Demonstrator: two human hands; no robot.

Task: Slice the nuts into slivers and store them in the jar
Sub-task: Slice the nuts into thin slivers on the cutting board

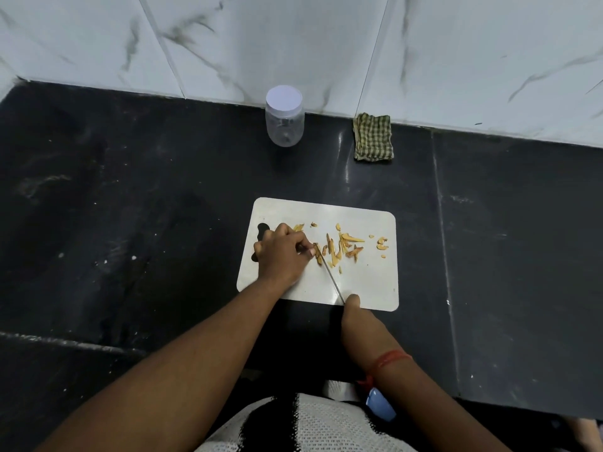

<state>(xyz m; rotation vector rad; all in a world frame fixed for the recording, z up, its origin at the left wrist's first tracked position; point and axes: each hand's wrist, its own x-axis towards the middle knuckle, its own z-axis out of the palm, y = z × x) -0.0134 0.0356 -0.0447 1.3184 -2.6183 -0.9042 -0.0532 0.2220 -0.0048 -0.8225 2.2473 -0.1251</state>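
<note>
Left grip (283, 252) pinching nut (316, 246), knife (332, 279) alongside.

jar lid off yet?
No. The jar stands by the wall with its white lid on, away from the cutting board.

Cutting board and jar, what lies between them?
Only bare black counter separates the cutting board from the jar, per the head view.

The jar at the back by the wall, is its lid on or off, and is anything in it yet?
Lid on: the jar stands upright with its white lid covering the mouth. It looks empty, with clear walls and no slivers visible inside.
</note>
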